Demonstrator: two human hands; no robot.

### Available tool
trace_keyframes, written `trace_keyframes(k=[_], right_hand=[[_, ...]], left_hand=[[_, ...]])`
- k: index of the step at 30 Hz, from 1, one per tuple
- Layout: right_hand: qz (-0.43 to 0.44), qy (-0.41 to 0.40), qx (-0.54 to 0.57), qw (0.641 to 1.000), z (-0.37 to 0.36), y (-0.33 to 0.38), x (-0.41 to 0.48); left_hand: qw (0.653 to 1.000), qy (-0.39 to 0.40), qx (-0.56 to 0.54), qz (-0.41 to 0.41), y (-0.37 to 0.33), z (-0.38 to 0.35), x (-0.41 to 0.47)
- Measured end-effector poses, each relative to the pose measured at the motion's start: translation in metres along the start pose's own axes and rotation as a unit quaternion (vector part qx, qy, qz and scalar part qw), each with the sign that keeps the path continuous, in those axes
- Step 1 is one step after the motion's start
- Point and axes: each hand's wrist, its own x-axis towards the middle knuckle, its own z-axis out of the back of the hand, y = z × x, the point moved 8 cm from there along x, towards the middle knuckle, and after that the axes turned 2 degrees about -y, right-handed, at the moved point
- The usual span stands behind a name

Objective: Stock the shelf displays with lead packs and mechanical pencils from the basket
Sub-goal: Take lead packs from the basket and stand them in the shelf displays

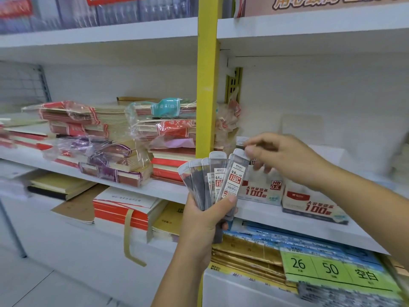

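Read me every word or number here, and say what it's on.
"0.5", "HB", "100": front lead pack in the left hand.
"HB 0.5", "100": white display box.
"100": second box.
"26", "50", "空白": green sign.
Notebook labels and top banners: too blurred.
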Motion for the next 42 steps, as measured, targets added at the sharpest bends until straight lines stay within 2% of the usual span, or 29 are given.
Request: trace_keyframes(k=[1,3,10,13,15,17,21,26,31,35,38,40,42], right_hand=[[-0.025,0.036,0.076,0.996,-0.011,0.000,-0.008],[-0.057,0.051,0.165,0.983,-0.022,-0.004,-0.016],[-0.121,0.013,0.282,0.952,-0.019,-0.020,-0.021],[-0.111,-0.065,0.216,0.968,0.011,-0.024,-0.015],[-0.071,-0.158,0.182,0.968,0.042,-0.021,-0.010],[-0.018,-0.208,0.112,0.972,0.063,-0.014,-0.004],[0.047,-0.160,-0.086,0.982,0.053,-0.008,0.011],[0.063,-0.097,-0.225,0.968,0.029,-0.018,0.026],[0.036,-0.105,-0.205,0.972,0.032,-0.028,0.041],[0.067,-0.100,-0.304,0.945,0.024,-0.027,0.046],[0.041,-0.083,-0.351,0.932,0.021,-0.037,0.046],[0.039,-0.101,-0.340,0.934,0.026,-0.036,0.041],[0.073,-0.146,-0.302,0.939,0.032,-0.023,0.027]], left_hand=[[1.000,0.011,0.003,-0.001,-0.001,-0.003,-0.001],[1.000,0.027,0.010,-0.001,-0.002,-0.009,-0.004],[0.998,0.063,0.000,0.006,-0.005,-0.015,-0.006],[0.999,0.045,-0.007,0.016,0.001,-0.009,-0.003],[1.000,0.025,-0.003,0.018,0.004,-0.003,-0.001],[1.000,0.008,0.000,0.010,0.004,0.002,0.002],[1.000,-0.026,0.005,-0.013,0.000,0.009,0.004],[0.998,-0.051,0.013,-0.017,0.000,0.015,0.006],[0.998,-0.061,0.020,-0.010,0.000,0.019,0.006],[0.998,-0.055,0.033,-0.003,0.000,0.017,0.006],[0.998,-0.048,0.039,0.002,-0.001,0.012,0.004],[0.998,-0.043,0.042,0.005,0.000,0.010,0.003],[0.998,-0.036,0.042,0.004,0.000,0.008,0.003]])
